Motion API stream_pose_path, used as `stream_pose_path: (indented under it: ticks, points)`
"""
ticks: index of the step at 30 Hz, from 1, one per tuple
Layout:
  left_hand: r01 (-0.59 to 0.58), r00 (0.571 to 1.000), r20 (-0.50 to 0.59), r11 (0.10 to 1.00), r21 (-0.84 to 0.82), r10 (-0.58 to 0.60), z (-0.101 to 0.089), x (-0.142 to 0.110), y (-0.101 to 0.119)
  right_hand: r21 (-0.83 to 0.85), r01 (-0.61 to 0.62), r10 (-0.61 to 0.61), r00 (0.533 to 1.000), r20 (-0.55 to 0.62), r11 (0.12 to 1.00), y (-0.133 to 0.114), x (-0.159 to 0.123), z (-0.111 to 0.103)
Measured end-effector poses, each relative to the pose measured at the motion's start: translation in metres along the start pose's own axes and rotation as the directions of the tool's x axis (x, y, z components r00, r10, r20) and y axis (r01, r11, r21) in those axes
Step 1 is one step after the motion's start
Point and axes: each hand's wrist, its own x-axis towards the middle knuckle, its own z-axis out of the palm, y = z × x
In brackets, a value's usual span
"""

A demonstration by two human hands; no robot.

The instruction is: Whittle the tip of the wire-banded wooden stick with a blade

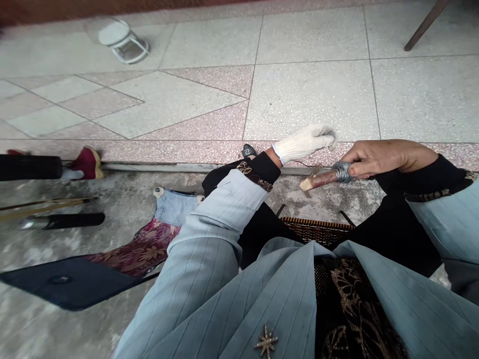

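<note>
The right hand grips the wire-wound stick, best held steady, but whether the left hand, fingers curled, holds anything is unclear.

A short piece of wood, wrapped in wire, is gripped by the bare right hand. The left hand is covered by a white glove – its fingers are bent, and whether anything is pinched there cannot be made out. Wickerwork is glimpsed between the legs; beyond, a white stool and another person's red shoe are seen.
</note>
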Motion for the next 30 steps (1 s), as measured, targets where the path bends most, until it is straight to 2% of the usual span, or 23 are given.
stream_pose_path:
  ticks: [4,6,9,12,16,20,24,27,30]
  points:
    - [-0.035,0.999,0.024,0.999,0.034,0.034,-0.001,0.002,-0.005,-0.085,-0.019,0.016,0.999,-0.042,0.996,-0.002,-0.001,0.004]
    - [-0.019,0.999,0.041,0.999,-0.034,0.021,-0.001,0.001,-0.007,-0.090,0.002,-0.004,1.000,-0.030,0.996,-0.003,-0.003,0.004]
    - [0.011,0.997,0.074,0.981,-0.192,0.003,-0.003,0.000,-0.014,-0.092,0.034,-0.034,0.999,0.002,0.995,-0.002,-0.005,0.002]
    - [0.036,0.993,0.114,0.961,-0.276,-0.005,-0.006,0.000,-0.021,-0.090,0.035,-0.031,0.998,0.045,0.995,0.001,-0.005,0.000]
    - [0.090,0.990,0.133,0.947,-0.308,-0.051,-0.006,-0.001,-0.021,-0.065,0.029,-0.021,0.993,0.119,0.997,0.006,-0.004,-0.003]
    - [0.054,0.995,0.094,0.957,-0.286,-0.028,-0.003,-0.003,-0.016,-0.032,0.013,-0.008,0.988,0.151,0.999,0.005,-0.006,-0.004]
    - [-0.004,0.985,0.168,0.986,-0.167,0.032,-0.001,-0.007,-0.010,-0.029,0.007,-0.002,0.986,0.164,1.000,0.003,-0.007,-0.004]
    - [-0.057,0.974,0.221,0.996,0.062,0.042,0.000,-0.011,-0.003,-0.027,0.012,-0.008,0.986,0.164,1.000,0.004,-0.006,-0.004]
    - [-0.160,0.969,0.229,0.947,0.278,0.097,0.002,-0.014,0.001,-0.042,0.008,-0.002,0.991,0.137,0.999,0.004,-0.005,-0.002]
